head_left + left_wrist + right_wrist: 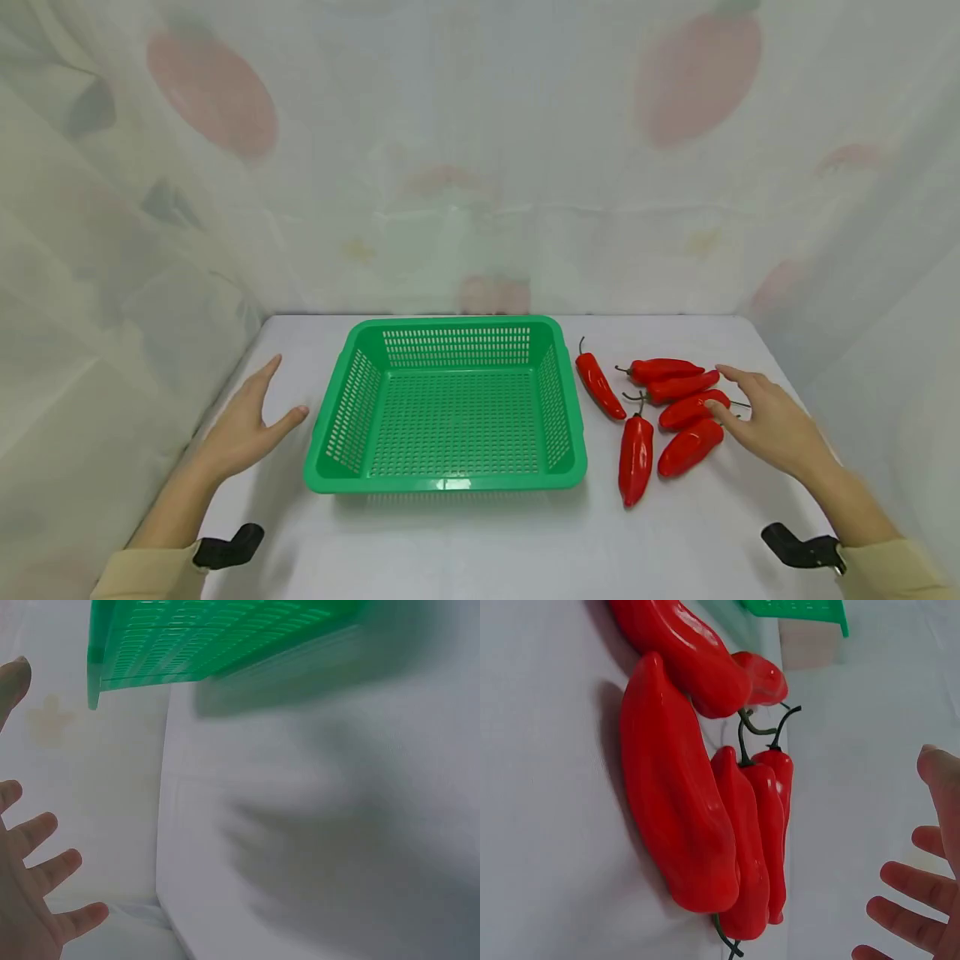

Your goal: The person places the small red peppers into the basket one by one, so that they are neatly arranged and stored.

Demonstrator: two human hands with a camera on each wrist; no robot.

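Observation:
A green plastic basket (448,483) with slotted walls stands in the middle of the white table, and nothing lies in it. Several red chili peppers with thin dark stems lie to its right, among them a red pepper (636,460) nearest the front and a slim red pepper (600,385) beside the basket's wall. My right hand (776,423) hovers at the right end of the pepper group, fingers spread, holding nothing. My left hand (242,425) is held left of the basket, thumb and fingers apart, touching nothing. In the right wrist view a large red pepper (675,795) lies close below.
A pale patterned curtain (450,167) hangs behind the table and along its sides. The white tabletop (465,550) runs in front of the basket. Black straps (228,547) sit at both wrists over beige sleeves.

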